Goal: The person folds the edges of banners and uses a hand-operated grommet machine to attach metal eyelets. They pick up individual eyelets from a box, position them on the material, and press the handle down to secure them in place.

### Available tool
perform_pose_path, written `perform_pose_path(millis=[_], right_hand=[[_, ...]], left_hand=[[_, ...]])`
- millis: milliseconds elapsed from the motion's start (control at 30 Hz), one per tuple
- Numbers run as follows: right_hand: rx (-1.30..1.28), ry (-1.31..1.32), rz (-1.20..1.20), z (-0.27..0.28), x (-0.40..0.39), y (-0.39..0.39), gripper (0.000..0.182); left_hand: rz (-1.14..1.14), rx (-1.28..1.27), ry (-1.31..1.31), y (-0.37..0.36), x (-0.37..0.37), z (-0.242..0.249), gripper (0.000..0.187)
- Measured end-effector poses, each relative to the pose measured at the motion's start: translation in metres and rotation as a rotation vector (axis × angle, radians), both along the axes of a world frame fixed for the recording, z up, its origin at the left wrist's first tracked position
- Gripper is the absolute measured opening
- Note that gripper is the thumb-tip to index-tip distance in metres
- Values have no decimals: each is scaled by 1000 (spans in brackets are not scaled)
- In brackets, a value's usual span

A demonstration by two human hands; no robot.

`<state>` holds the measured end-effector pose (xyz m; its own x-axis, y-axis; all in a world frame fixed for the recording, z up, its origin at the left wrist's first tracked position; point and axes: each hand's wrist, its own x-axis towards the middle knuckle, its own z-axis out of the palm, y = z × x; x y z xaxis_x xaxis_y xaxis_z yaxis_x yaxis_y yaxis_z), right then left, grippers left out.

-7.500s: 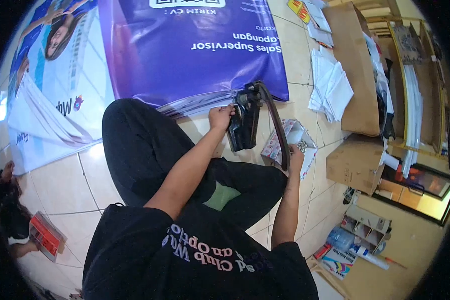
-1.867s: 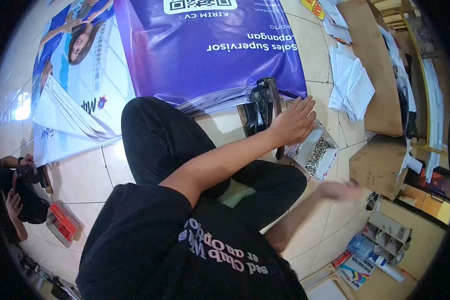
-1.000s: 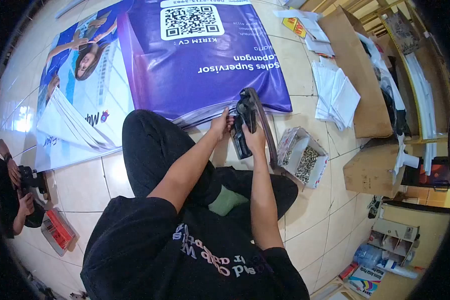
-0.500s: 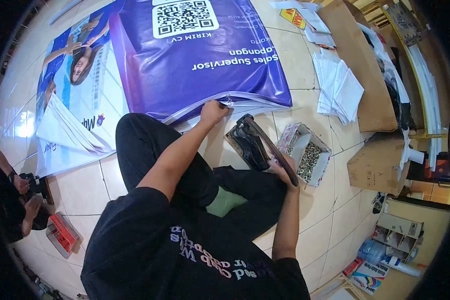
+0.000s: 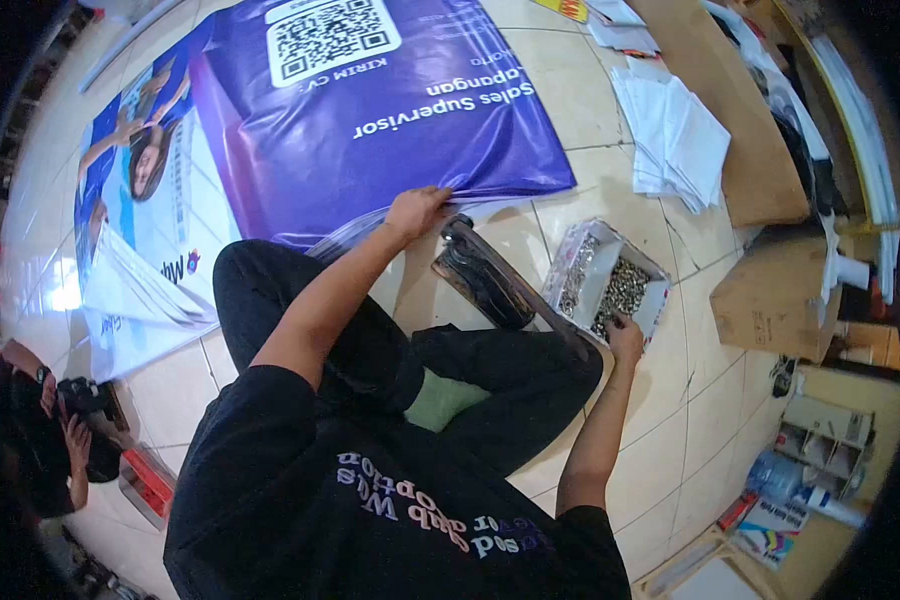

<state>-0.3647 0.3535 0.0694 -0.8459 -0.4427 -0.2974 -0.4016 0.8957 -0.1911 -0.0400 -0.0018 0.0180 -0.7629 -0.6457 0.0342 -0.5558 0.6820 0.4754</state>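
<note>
My left hand [image 5: 417, 212] is closed on the near edge of a purple printed banner [image 5: 440, 145], fingers bent over its folded hem. My right hand [image 5: 625, 342] dips into the right compartment of a small divided box [image 5: 657, 318], its fingertips pinched among small metal eyelets [image 5: 622, 285]. Whether a piece is between those fingertips is too small to tell. Between the hands stands an eyelet press [image 5: 482, 280], a dark tool on a flat base. Its long lever [image 5: 560, 325] slants toward my right knee, and no hand is on it.
A second printed banner [image 5: 155, 270] lies at left, its corner folded. At upper right are folded white sheets [image 5: 670, 140] and cardboard boxes [image 5: 770, 290]. At far left another person [image 5: 45, 430] holds a camera-like device, near a red case [image 5: 148, 482].
My right hand has let go of the press lever and reached into the eyelet box. The lever has swung down. My left hand still grips the banner edge, the hem now lying flatter.
</note>
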Motion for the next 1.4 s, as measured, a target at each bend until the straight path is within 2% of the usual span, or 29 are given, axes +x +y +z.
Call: perform_pose_path(millis=[33, 100, 133, 233, 267, 300, 367, 400, 467, 533, 567, 600, 667, 700, 767, 800, 867, 900, 933, 967, 1033, 1100, 1167, 1233, 1300, 1333, 1367, 1400], right_hand=[[-2, 2, -20, -5, -5, 4, 37], [-59, -14, 28, -12, -12, 10, 34], [-55, 11, 11, -13, -12, 10, 33], [-84, -22, -10, -9, -8, 7, 34], [-82, -22, -4, -11, -7, 6, 34], [-95, 26, 39, -15, -6, 9, 34], [-105, 76, 84, -19, -7, 11, 35], [-63, 25, 68, -18, -10, 12, 36], [-21, -15, 61, -13, -9, 8, 37], [-92, 162, 46, -6, 5, 7, 34], [-85, 169, 55, -6, 5, 10, 34], [-198, 174, 11, -14, 3, 15, 33], [-466, 218, -55, -24, 1, 20, 29], [-462, 220, -40, -21, 3, 19, 29], [-419, 142, -114, -16, 7, 18, 29], [-414, 141, -104, -24, 1, 23, 29], [-197, 50, 225, -55, -27, 35, 37], [-193, 52, 235, -56, -29, 30, 37], [-146, -3, 197, -56, -32, 28, 41], [-96, -54, 155, -50, -31, 26, 44], [-82, -53, 102, -46, -20, 27, 40], [-68, 156, 41, -47, -11, 29, 30], [-112, 245, 127, -42, -4, 31, 31], [-385, 301, -38, -32, 14, 27, 25], [-417, 362, -86, -41, 9, 30, 22], [-447, 419, -130, -43, 1, 35, 19], [-447, 431, -129, -32, 9, 30, 19], [-555, 375, -230, -17, 25, 20, 18]], left_hand=[[-20, -2, 2, -5, -3, 3, 41], [89, 310, -49, -23, -3, 2, 46], [112, 428, 105, -35, 0, -13, 47], [171, 478, 16, -45, -3, -6, 49], [179, 218, -41, -40, -4, -5, 51], [184, 222, -42, -32, -3, 5, 51], [503, -77, 99, -19, -2, 23, 45], [508, -71, 102, -16, -3, 20, 45], [416, 131, 58, -16, -6, 10, 40], [370, 137, 50, -17, -4, 1, 38], [319, 140, 34, -16, -2, -4, 37], [327, 148, 40, -15, 0, -12, 37], [111, 43, -48, -17, 6, -24, 42], [124, 49, -43, -12, 13, -13, 42], [-249, -22, -235, -1, 29, 11, 52], [-310, -65, -388, 3, 33, 17, 58], [-316, -70, -358, -1, 41, 10, 56], [-331, -83, -326, -2, 43, 7, 55], [-329, -126, -313, -2, 42, 3, 36], [-327, -118, -302, -1, 41, 6, 36], [-184, 14, -235, 3, 41, 10, 20], [-230, -70, -235, 9, 39, -10, 17], [-234, -270, -231, 21, 37, -14, 18], [-314, -333, -279, 28, 35, -17, 20], [-264, -383, -249, 30, 30, -30, 20], [-265, -383, -237, 27, 28, -34, 20], [-225, -251, -203, 21, 28, -32, 19], [-183, -120, -169, 14, 29, -29, 18]])
